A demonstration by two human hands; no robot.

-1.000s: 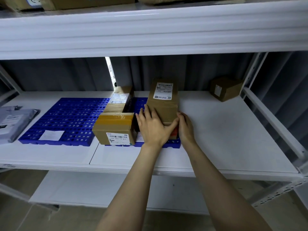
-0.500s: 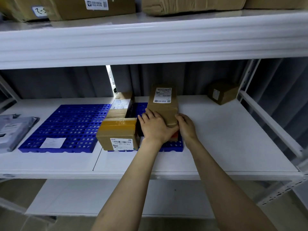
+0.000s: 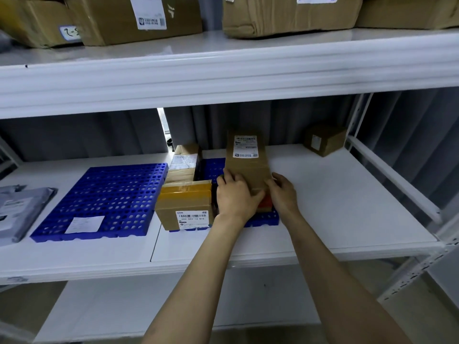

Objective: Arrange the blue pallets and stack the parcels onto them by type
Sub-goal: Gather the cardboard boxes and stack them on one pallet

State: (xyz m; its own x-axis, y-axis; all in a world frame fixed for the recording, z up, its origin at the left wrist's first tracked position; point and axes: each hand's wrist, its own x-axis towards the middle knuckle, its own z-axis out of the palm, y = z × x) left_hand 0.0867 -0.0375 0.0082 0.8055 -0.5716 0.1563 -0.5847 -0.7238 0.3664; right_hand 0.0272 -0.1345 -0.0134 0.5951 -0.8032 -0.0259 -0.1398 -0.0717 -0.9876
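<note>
Long cardboard parcel (image 3: 248, 167): brown, with a white shipping label on its top face. It lies lengthwise over the right blue pallet (image 3: 264, 218). Something red shows under its near end, but what it is cannot be told.
Left hand (image 3: 234, 194): fingers laid over the near end of the long cardboard parcel, thumb curled round its near edge, gripping it.
Right hand (image 3: 283, 194): fingers curled round the parcel's near right corner, holding it from the other side.
Right blue pallet: flat on the white shelf (image 3: 335, 194) and mostly covered by parcels. Only its front right corner and a patch at the back show.
Left blue pallet (image 3: 106, 192): flat on the same shelf, just beside the right one. A white paper slip (image 3: 84, 224) lies near its front edge.
Yellow-taped box (image 3: 186, 207): at the front left of the right pallet, barcode label facing forward, just beside the left wrist.
Labelled box (image 3: 185, 161): directly behind the yellow-taped box.
Small cardboard box (image 3: 324, 140): at the rear right of the shelf, well apart from both pallets.
Grey mailer bags (image 3: 17, 209): at the left end of the shelf, near the left pallet.
Upper shelf (image 3: 223, 68): holds large cardboard cartons (image 3: 139, 18), some with white labels.
</note>
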